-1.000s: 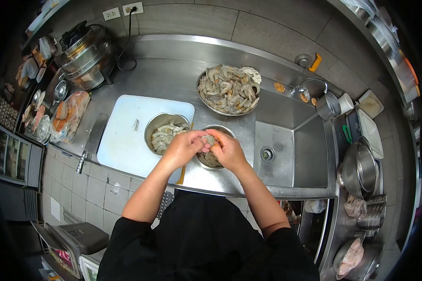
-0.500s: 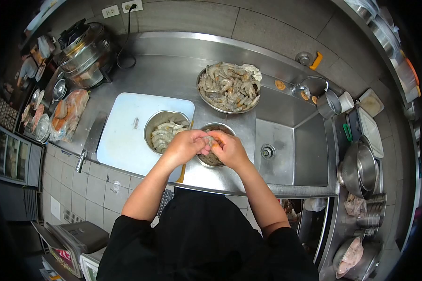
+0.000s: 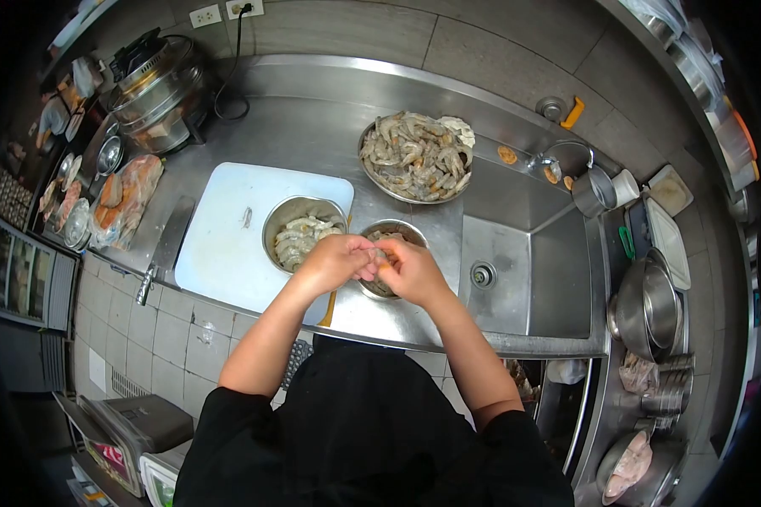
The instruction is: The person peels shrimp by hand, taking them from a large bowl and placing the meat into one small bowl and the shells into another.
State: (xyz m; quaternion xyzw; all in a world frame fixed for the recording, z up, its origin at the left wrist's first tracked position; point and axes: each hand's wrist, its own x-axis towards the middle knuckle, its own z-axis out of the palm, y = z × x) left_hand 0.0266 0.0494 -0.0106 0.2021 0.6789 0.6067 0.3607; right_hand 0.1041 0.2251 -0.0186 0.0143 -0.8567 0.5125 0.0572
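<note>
My left hand [image 3: 336,260] and my right hand [image 3: 410,269] meet above a small steel bowl [image 3: 414,237], fingers pinched together around a shrimp [image 3: 378,257], mostly hidden by the fingertips. Dark shells show inside that bowl. Just left, a steel bowl [image 3: 272,221] of pale peeled shrimp [image 3: 298,240] rests on the white cutting board [image 3: 216,245]. One small shrimp piece [image 3: 247,217] lies on the board. Behind my hands stands a large bowl [image 3: 397,199] heaped with unpeeled grey shrimp [image 3: 414,156].
A knife [image 3: 171,241] lies along the board's left edge, near bagged orange fish [image 3: 127,198]. The sink [image 3: 503,304] is to the right, below a faucet [image 3: 577,145]. Steel bowls [image 3: 647,308] stand farther right. Another person [image 3: 55,117] is at the far upper left.
The view has shifted slightly. Both hands stay together over the small bowl, with only small finger movements around the shrimp.
</note>
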